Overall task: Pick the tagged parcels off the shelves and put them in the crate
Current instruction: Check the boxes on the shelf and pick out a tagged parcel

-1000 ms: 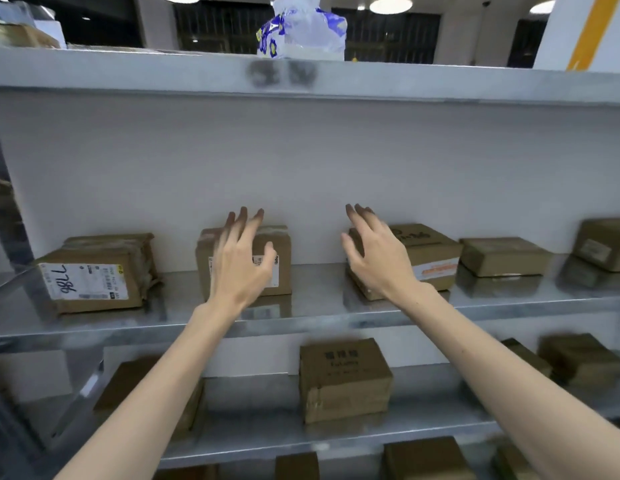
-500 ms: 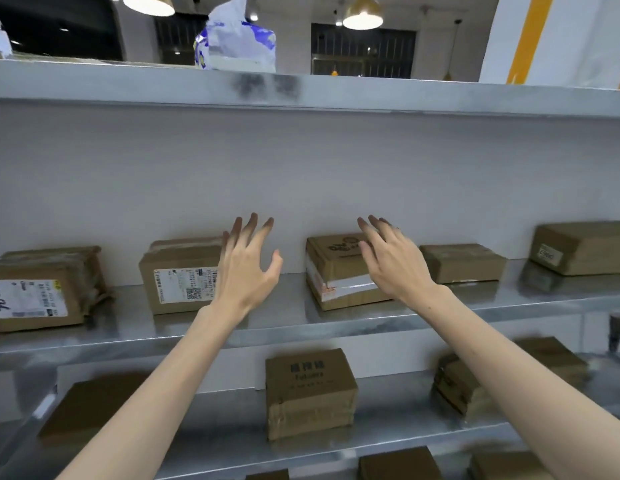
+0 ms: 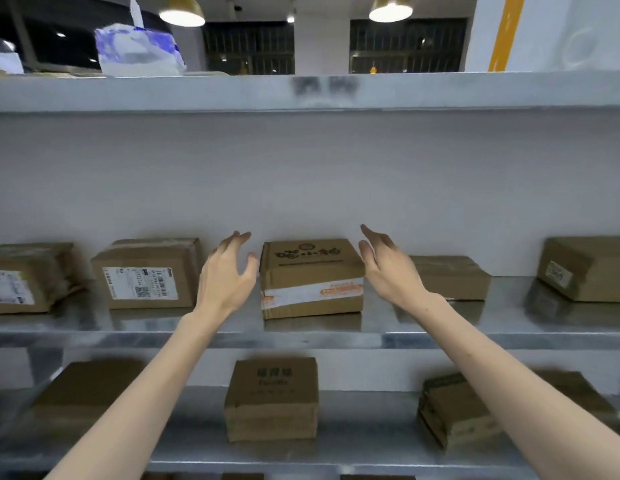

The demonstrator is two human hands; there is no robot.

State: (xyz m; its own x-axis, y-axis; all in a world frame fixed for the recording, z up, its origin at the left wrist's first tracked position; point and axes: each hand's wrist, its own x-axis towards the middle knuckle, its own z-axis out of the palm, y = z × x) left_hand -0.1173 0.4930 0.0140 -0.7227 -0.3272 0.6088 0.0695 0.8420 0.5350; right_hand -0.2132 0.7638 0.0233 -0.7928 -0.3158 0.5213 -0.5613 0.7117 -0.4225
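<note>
A brown cardboard parcel with white and orange tape across its front sits in the middle of the metal shelf. My left hand is spread open just left of it, thumb close to its left edge. My right hand is open just right of it, fingers near its upper right corner. Neither hand grips the parcel. No crate is in view.
Left of my left hand stand a labelled parcel and another. To the right lie a flat box and a labelled box. A lower shelf holds several boxes, one being. A white-blue bag sits on top.
The view has shifted so the taped parcel now lies between my hands. Both hands have spread apart to either side of it.
</note>
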